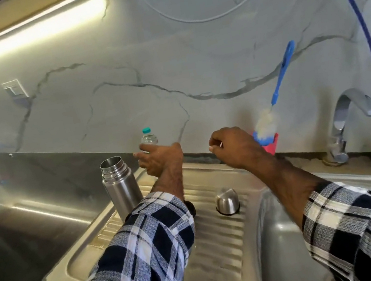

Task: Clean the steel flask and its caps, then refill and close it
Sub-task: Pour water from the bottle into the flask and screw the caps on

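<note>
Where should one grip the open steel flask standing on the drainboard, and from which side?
Grip the steel flask round its smooth cylindrical body, below the threaded neck, coming from its left: it stands upright, and the left hand and sleeve crowd its right.

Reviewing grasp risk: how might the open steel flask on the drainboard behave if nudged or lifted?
The steel flask stands tall and narrow on the ribbed drainboard, so a sideways nudge could probably tip it. Its smooth metal wall may be slippery. It looks rigid.

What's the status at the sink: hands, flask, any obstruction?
Left hand open, reaching at the plastic water bottle. Right hand curled, pinching something small and unclear. Steel flask upright, uncapped; steel cap on the drainboard. Nothing blocking.
</note>
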